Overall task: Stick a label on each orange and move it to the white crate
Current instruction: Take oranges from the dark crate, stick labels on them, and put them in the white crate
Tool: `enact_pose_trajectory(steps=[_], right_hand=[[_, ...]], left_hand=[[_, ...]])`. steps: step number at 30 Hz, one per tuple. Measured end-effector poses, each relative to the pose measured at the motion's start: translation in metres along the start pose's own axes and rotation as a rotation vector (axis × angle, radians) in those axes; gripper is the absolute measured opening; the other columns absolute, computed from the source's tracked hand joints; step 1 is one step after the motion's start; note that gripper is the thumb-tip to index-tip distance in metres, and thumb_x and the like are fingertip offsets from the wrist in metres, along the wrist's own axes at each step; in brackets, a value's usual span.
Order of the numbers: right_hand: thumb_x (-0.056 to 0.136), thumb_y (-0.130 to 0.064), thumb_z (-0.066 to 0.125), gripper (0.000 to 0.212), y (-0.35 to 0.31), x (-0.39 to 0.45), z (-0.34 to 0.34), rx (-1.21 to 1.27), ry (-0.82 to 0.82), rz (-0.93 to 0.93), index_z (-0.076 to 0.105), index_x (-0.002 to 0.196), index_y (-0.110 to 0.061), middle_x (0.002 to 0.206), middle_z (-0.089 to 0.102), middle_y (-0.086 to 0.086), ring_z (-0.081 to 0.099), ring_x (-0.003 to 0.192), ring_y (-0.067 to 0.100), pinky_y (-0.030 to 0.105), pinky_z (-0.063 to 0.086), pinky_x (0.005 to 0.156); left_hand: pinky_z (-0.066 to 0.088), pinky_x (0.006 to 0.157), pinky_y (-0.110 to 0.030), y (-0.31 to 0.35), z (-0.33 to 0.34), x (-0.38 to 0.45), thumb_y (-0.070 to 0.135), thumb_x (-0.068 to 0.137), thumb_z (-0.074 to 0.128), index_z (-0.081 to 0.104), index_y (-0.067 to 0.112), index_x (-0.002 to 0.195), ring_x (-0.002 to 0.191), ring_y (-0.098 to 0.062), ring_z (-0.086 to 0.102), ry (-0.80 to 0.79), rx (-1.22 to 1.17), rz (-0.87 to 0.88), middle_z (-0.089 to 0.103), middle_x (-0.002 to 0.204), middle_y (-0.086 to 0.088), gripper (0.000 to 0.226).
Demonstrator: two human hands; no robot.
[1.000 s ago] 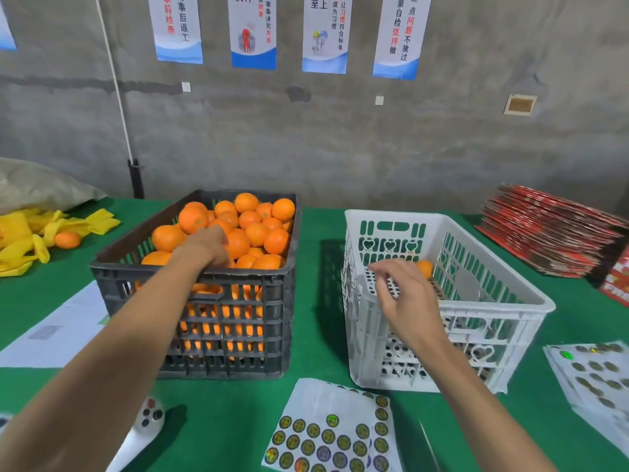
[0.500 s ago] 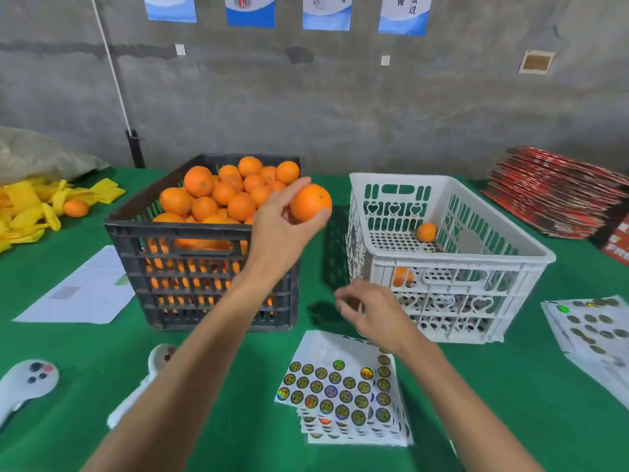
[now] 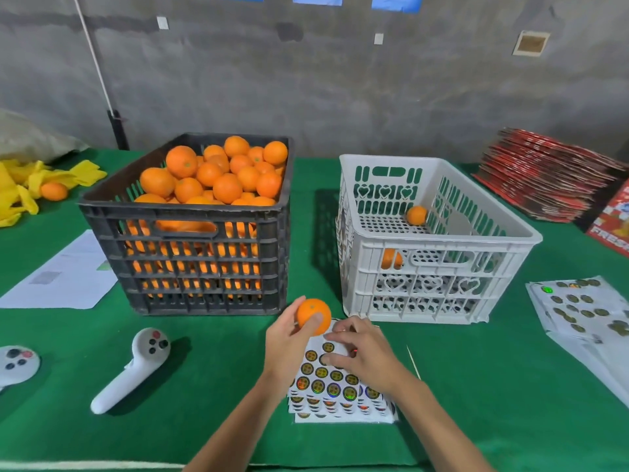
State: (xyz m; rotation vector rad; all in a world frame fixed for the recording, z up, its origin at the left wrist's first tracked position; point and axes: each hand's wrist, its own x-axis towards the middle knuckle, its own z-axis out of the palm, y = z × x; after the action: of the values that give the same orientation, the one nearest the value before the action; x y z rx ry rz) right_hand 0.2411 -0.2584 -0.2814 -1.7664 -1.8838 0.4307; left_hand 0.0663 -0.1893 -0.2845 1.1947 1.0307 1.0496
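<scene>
A label was being picked while an orange was held ready.

The orange was gripped in the left hand; beside it, the right hand's fingers were curled onto the label sheet, any label pinched unseen. An edge should be lifted cleanly; the white crate stood just beyond.

I see a green tabletop. At 10 o'clock a black slatted crate brims with bright orange fruit; at 2 o'clock the white crate, pierced with heart and slot cutouts, shows two orange ones. The orange at centre is plain orange with a small green stem mark. The sticker sheets at 6 o'clock are white with dark, gold-ringed iridescent dots. At 9 o'clock lies yellow cloth, at 3 o'clock a stack of red cartons, at 7 o'clock a white controller with black and red buttons.
</scene>
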Motion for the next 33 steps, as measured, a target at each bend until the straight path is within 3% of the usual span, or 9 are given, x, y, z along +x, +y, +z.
enact_pose_trajectory(steps=[2, 8, 11, 14, 17, 20, 26, 29, 33], right_hand=[[0.084, -0.066, 0.068, 0.049, 0.001, 0.0, 0.003, 0.027, 0.033, -0.008, 0.072, 0.123, -0.037, 0.114, 0.053, -0.021, 0.045, 0.107, 0.005, 0.034, 0.036, 0.102], [0.085, -0.046, 0.079, 0.029, -0.001, 0.006, 0.003, 0.098, 0.066, -0.01, 0.079, 0.109, -0.029, 0.105, 0.061, -0.014, 0.054, 0.105, 0.012, 0.039, 0.041, 0.1], [0.09, -0.04, 0.075, 0.021, -0.002, 0.014, -0.005, 0.064, -0.002, -0.036, 0.08, 0.106, -0.027, 0.102, 0.063, -0.012, 0.054, 0.103, 0.013, 0.04, 0.044, 0.098], [0.091, -0.05, 0.071, 0.031, -0.005, 0.018, -0.01, -0.031, -0.072, -0.103, 0.077, 0.112, -0.028, 0.1, 0.059, -0.014, 0.052, 0.098, 0.009, 0.037, 0.046, 0.093], [0.082, -0.072, 0.065, 0.058, -0.006, 0.01, -0.005, -0.081, -0.068, -0.095, 0.072, 0.125, -0.033, 0.107, 0.052, -0.021, 0.046, 0.103, 0.002, 0.026, 0.04, 0.096], [0.08, -0.079, 0.061, 0.068, -0.004, 0.001, 0.006, -0.092, -0.008, -0.055, 0.068, 0.131, -0.036, 0.115, 0.048, -0.024, 0.042, 0.11, 0.002, 0.023, 0.034, 0.1], [0.085, -0.061, 0.07, 0.045, -0.005, -0.002, 0.019, -0.052, 0.227, 0.14, 0.075, 0.121, -0.033, 0.111, 0.053, -0.017, 0.044, 0.109, 0.007, 0.033, 0.037, 0.102], [0.083, -0.06, 0.073, 0.041, -0.011, -0.001, 0.019, -0.085, 0.232, 0.199, 0.076, 0.116, -0.037, 0.113, 0.054, -0.015, 0.046, 0.11, 0.009, 0.034, 0.036, 0.101], [0.086, -0.057, 0.072, 0.031, -0.015, -0.004, 0.023, -0.124, 0.26, 0.198, 0.077, 0.111, -0.04, 0.113, 0.054, -0.018, 0.045, 0.111, 0.007, 0.029, 0.026, 0.104]], left_hand=[[0.056, 0.082, -0.014, -0.004, -0.001, -0.001, 0.03, 0.086, 0.085, 0.065, 0.039, 0.132, 0.1, 0.003, 0.072, 0.033, -0.023, -0.004, 0.077, 0.108, 0.021, 0.051], [0.054, 0.104, -0.042, -0.005, -0.001, -0.001, 0.033, 0.091, 0.079, 0.063, 0.047, 0.126, 0.111, -0.017, 0.073, 0.079, -0.105, -0.035, 0.077, 0.117, 0.004, 0.04], [0.053, 0.106, -0.045, -0.004, -0.002, -0.003, 0.036, 0.091, 0.079, 0.063, 0.05, 0.122, 0.111, -0.019, 0.073, 0.073, -0.111, -0.031, 0.077, 0.117, 0.004, 0.038], [0.053, 0.107, -0.046, -0.003, -0.003, -0.004, 0.035, 0.091, 0.078, 0.063, 0.049, 0.122, 0.111, -0.017, 0.072, 0.074, -0.116, -0.027, 0.077, 0.116, 0.005, 0.037], [0.053, 0.107, -0.044, -0.003, -0.004, -0.004, 0.034, 0.092, 0.077, 0.061, 0.045, 0.127, 0.109, -0.016, 0.073, 0.084, -0.105, -0.007, 0.078, 0.111, 0.007, 0.04], [0.053, 0.103, -0.036, -0.003, -0.004, -0.006, 0.036, 0.095, 0.074, 0.058, 0.045, 0.129, 0.105, -0.008, 0.073, 0.084, -0.067, 0.018, 0.079, 0.106, 0.013, 0.038], [0.052, 0.09, -0.02, -0.003, -0.002, -0.01, 0.035, 0.098, 0.07, 0.055, 0.037, 0.138, 0.1, 0.007, 0.069, 0.09, -0.043, 0.039, 0.076, 0.114, 0.009, 0.043], [0.049, 0.085, -0.014, -0.002, -0.001, -0.011, 0.034, 0.098, 0.07, 0.054, 0.037, 0.137, 0.103, 0.005, 0.069, 0.092, -0.052, 0.041, 0.075, 0.118, 0.007, 0.042], [0.049, 0.089, -0.017, -0.003, 0.001, -0.012, 0.034, 0.098, 0.07, 0.055, 0.038, 0.135, 0.108, -0.003, 0.069, 0.107, -0.043, 0.051, 0.073, 0.12, 0.003, 0.041]])
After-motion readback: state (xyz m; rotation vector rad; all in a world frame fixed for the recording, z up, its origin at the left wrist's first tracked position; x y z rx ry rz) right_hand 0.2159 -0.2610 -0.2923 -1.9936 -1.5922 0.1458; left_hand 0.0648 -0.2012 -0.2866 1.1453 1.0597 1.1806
